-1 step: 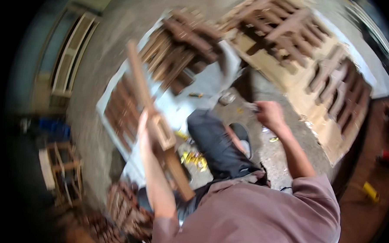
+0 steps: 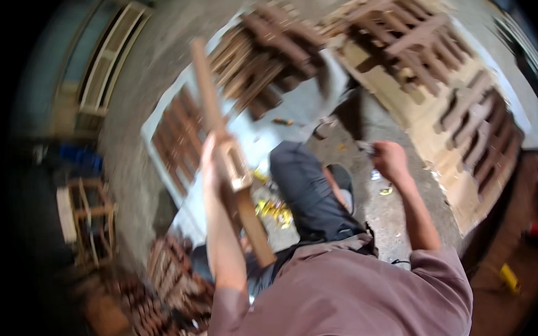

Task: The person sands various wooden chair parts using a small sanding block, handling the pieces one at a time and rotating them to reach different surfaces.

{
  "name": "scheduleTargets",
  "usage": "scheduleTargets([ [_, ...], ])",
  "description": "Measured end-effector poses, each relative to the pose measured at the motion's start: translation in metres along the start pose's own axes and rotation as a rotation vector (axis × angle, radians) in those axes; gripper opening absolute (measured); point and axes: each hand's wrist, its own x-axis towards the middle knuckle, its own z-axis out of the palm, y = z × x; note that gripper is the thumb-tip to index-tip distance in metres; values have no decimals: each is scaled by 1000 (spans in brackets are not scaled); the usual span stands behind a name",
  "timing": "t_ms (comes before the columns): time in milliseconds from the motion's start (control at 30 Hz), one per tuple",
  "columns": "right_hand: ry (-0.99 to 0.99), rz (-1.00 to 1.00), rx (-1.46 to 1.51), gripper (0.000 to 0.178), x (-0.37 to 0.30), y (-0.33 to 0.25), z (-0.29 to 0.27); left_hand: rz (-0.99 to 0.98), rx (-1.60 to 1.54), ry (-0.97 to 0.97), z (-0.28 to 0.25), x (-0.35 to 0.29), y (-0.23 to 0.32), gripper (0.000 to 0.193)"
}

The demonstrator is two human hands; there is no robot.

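Left hand (image 2: 208, 160) grips the wood piece (image 2: 242, 183) above the sheet's (image 2: 304, 106) near edge — right hand (image 2: 389, 160) is fisted, apparently round a pale thing (image 2: 365, 147) — blur hides what.

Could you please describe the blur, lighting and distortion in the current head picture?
In the head view, blur softens the left hand and the wooden piece it holds, and obscures the pale item in the right hand; in that view, the pale sheet looks nearly washed out, the wooden frame near the upper-left rim seems bowed by the fisheye, and the corners fall black.
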Motion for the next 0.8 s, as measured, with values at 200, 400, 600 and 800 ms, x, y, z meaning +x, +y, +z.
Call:
scheduleTargets([
  [200, -142, 161, 1064, 21, -22, -35, 14, -117, -511, -353, 41, 25, 10, 69],
  [400, -130, -203, 985, 51, -19, -119, -2, -132, -132, -71, 67, 39, 10, 52],
  [600, 11, -145, 986, 70, 11, -129, 1, 241, 19, -243, 122, 39, 8, 43],
  [800, -14, -20, 1482, 60, 28, -106, -7, 311, 232, -435, 172, 37, 17, 67],
])
